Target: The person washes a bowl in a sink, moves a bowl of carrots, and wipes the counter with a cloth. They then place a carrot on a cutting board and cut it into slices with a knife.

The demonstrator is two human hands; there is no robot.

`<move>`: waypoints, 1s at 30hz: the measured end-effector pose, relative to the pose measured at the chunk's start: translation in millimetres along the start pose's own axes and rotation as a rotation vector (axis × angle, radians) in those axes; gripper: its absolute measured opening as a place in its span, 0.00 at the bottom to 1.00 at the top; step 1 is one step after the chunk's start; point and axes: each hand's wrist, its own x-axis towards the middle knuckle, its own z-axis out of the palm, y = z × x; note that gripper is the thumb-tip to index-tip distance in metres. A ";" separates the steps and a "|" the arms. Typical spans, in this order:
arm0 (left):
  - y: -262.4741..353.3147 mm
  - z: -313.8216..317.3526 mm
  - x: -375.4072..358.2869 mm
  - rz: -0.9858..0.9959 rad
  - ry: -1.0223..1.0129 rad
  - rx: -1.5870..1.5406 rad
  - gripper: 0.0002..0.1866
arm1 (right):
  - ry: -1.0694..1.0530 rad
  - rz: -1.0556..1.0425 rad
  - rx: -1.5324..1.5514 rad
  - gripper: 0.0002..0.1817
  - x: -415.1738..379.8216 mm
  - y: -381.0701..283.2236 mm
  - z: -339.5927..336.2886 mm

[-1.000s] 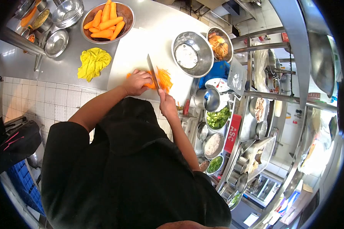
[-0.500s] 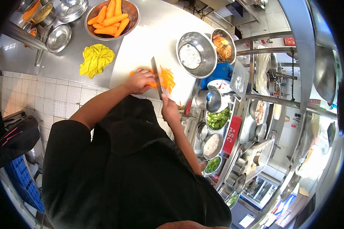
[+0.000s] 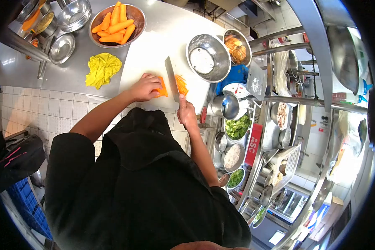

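On the white cutting board [image 3: 143, 56], my left hand [image 3: 145, 88] has its fingers curled over a stack of carrot slices [image 3: 162, 88]. My right hand [image 3: 187, 111] is closed around the handle of a kitchen knife [image 3: 171, 76]. The blade points away from me and stands a little to the right of the slices, apart from them. Thin carrot shreds [image 3: 181, 85] lie in a small pile against the blade's right side.
A colander of peeled carrots [image 3: 141, 31] stands behind the board, near a crumpled yellow cloth [image 3: 103, 70]. Right of the board are a perforated metal bowl [image 3: 218, 62], a bowl of orange-brown food [image 3: 237, 52] and containers of chopped greens [image 3: 236, 127]. Metal shelving rails [image 3: 312, 100] rise beyond.
The knife has shifted right, away from the carrot slices, leaving a gap. My left hand has drawn back slightly left, so more of the slices show. The view has tilted a little.
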 end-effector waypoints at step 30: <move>-6.6 0.8 -1.4 0.030 -0.023 0.042 0.12 | 0.004 -0.008 -0.257 0.37 -2.9 -36.9 30.5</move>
